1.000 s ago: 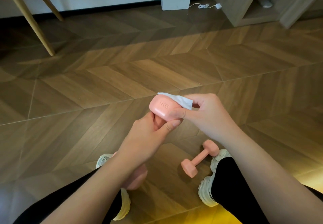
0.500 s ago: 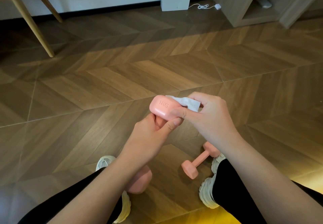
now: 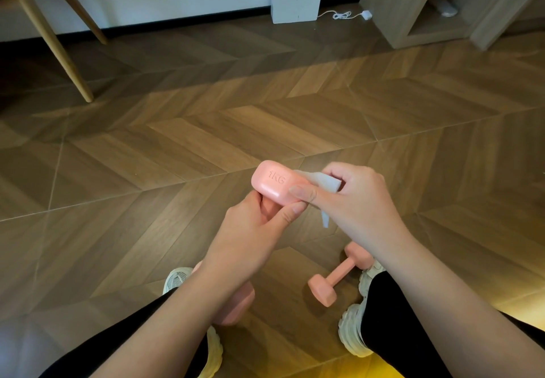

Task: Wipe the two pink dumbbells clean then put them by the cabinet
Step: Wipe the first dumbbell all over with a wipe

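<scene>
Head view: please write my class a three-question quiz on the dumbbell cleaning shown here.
1. Fill in: the held dumbbell, gripped by the left hand, is marked ___.
2. The white wipe is pinched by: A the left hand; B the right hand; C neither.
3. True or false: the second dumbbell lies on the floor beside the right shoe.
Key: 1 1KG; 2 B; 3 true.

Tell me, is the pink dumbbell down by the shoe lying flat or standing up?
Lying flat. The dumbbell has its bar running along the wooden floor, with its near end resting on the wood beside the right shoe.
</scene>
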{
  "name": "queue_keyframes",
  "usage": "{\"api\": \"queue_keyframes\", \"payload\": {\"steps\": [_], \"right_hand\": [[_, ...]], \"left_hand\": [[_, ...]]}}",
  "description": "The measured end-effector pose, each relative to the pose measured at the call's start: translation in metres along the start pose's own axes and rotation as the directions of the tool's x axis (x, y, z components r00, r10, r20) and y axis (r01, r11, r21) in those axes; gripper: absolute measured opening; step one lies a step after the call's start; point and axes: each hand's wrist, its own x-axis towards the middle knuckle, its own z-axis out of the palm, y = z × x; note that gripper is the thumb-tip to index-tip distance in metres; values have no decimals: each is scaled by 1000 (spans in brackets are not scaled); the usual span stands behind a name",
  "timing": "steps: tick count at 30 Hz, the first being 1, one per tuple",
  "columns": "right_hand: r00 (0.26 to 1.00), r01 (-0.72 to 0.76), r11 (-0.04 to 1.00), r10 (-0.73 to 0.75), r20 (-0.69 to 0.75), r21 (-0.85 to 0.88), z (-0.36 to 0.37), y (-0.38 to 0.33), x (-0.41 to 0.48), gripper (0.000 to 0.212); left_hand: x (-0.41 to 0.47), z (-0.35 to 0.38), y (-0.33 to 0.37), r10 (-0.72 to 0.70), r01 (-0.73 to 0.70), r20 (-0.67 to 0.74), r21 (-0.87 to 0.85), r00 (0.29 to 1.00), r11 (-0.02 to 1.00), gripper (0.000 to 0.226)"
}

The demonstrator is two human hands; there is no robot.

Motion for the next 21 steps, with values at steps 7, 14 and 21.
{"api": "queue_keyframes", "payload": {"steps": [7, 14, 21], "right_hand": [[949, -97, 990, 62, 308, 99, -3, 5, 2, 42], [942, -74, 979, 7, 336, 188, -8, 6, 4, 40], [927, -34, 988, -26, 374, 153, -15, 10, 6, 33]], "left_hand": [[-1, 0, -3, 66, -65, -33, 40, 997, 997, 51], [3, -5, -5, 131, -130, 0, 143, 991, 981, 73], [2, -10, -7, 165, -179, 75, 266, 983, 947, 81]]}}
